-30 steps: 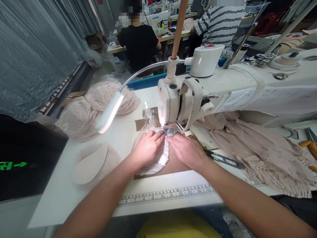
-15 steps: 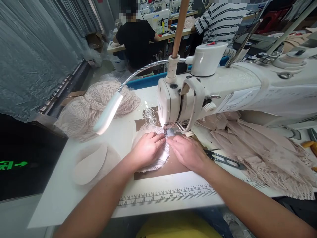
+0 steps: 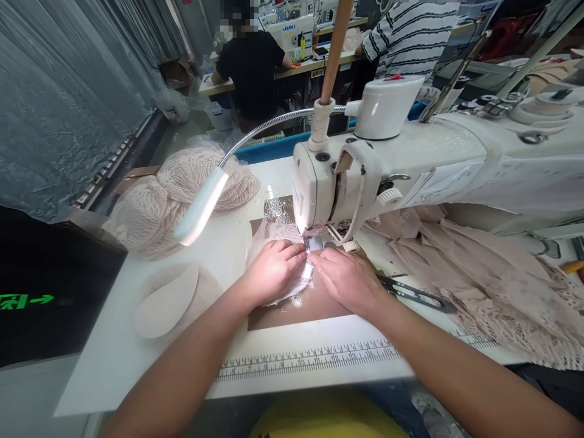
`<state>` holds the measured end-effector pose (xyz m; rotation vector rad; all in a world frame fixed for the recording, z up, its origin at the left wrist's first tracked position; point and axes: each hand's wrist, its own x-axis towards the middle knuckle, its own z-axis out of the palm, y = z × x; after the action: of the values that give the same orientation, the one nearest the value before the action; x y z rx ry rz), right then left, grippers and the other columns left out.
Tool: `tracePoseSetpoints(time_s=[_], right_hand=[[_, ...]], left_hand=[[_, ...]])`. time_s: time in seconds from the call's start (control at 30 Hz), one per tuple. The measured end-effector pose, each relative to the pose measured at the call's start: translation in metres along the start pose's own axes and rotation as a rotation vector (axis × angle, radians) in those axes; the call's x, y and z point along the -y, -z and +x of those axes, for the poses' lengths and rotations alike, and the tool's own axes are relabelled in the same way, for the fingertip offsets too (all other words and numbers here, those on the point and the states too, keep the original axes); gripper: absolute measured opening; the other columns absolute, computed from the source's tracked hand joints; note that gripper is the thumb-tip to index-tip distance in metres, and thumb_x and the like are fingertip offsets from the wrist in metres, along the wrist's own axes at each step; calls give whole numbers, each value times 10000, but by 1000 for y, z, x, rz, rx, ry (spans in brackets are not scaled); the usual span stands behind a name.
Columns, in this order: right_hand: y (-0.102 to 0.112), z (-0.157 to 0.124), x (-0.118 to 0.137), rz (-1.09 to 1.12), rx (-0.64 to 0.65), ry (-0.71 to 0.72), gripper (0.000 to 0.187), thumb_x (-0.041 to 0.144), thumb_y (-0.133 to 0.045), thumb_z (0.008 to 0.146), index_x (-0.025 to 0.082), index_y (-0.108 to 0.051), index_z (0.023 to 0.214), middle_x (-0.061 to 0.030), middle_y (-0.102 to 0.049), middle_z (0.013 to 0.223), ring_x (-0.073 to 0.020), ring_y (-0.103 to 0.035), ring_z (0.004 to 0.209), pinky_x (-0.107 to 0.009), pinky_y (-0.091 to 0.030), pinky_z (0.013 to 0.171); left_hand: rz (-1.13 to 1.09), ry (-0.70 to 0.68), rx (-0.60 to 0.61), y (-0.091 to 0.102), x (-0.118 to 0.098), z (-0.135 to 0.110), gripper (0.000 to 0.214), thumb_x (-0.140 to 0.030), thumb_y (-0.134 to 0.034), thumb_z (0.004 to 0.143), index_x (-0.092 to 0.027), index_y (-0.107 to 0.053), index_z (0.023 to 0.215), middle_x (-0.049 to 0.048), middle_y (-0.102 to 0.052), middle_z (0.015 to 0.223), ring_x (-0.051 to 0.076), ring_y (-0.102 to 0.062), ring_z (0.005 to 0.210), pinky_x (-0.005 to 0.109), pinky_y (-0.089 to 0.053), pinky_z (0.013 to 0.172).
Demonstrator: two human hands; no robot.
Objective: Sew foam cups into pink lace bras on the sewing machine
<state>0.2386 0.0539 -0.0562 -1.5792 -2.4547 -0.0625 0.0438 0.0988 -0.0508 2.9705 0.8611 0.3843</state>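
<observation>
A pale lace fabric piece (image 3: 298, 283) lies under the needle end of the white sewing machine (image 3: 314, 182), on a brown plate (image 3: 292, 317). My left hand (image 3: 277, 271) rests on the lace, its fingers pressed together and holding the fabric close to the presser foot. From the other side, the bent fingers of my right hand (image 3: 344, 277) pinch the fabric's edge beside the needle. The fingertips of both hands nearly meet there. My hands hide part of the lace, and the stitching point is too small to make out.
Bundled lace (image 3: 205, 179) lies at the back left, near a lamp (image 3: 201, 210) on a bendy neck. Round cup-like pieces (image 3: 168, 301) sit at left. Beige lace garments (image 3: 474, 261) and a dark slotted tool (image 3: 415, 294) lie at right. Two people work behind.
The lace's near edge has shifted away from me toward the needle and turned a little, baring more brown plate. Both hands stay almost in place.
</observation>
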Motion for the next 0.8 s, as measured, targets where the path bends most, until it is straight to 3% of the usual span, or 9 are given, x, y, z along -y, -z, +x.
tracePoseSetpoints(time_s=[0.3,0.8], right_hand=[[1,0,-3,77,-32,18,329,128,-413,898,202,-696,1048,-28,-647,771,-154,-555,687,-280,-356,663],[-1,4,-4,133,-17,-39,357,158,-412,908,192,-658,1164,-45,-699,914,-168,-614,744,-275,-410,668]], left_hand=[[-38,-12,-22,6,0,4,327,-259,-402,955,-139,-614,1174,111,-635,1212,244,-547,1032,403,-467,864],[-14,83,-22,5,5,1,365,-307,-402,950,-151,-572,1233,113,-584,1279,280,-503,1125,444,-410,927]])
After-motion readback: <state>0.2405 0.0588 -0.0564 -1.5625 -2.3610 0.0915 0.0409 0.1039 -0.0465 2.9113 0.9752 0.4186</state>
